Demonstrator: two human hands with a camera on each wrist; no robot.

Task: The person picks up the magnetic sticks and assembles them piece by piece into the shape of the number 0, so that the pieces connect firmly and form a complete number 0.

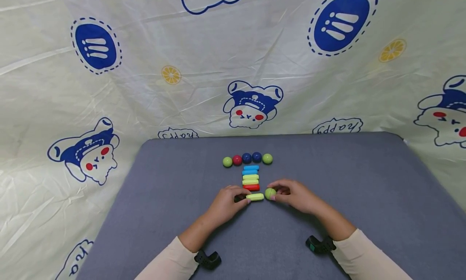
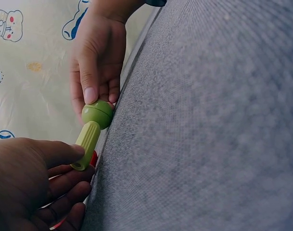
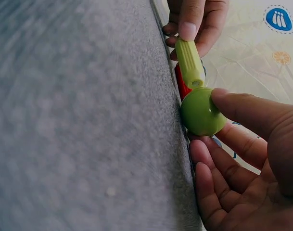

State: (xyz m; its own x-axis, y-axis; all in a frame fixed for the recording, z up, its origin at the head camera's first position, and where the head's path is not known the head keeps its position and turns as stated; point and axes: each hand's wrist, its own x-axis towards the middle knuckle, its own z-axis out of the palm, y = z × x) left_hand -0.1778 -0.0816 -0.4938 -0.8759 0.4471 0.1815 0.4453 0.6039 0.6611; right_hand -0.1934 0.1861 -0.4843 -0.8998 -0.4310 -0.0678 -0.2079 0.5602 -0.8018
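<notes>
Between thumb and fingers my left hand (image 1: 227, 203) pinches a yellow-green ribbed rod (image 1: 255, 197) by its left end. My right hand (image 1: 296, 195) pinches a green ball (image 1: 270, 193) with a seam round it. In the right wrist view the rod's free end (image 3: 196, 82) points at the ball (image 3: 203, 113), close against it; whether they touch I cannot tell. Just beyond the held rod lies a red rod (image 1: 251, 187), partly hidden behind the hands in both wrist views.
Beyond the red rod, yellow rods (image 1: 250, 179) and blue rods (image 1: 251, 170) lie stacked in a column. A row behind them holds a red ball (image 1: 237, 160), dark blue balls (image 1: 257, 157) and green balls (image 1: 267, 158). A printed sheet (image 1: 204, 102) hangs past the grey table's (image 1: 174, 162) far edge.
</notes>
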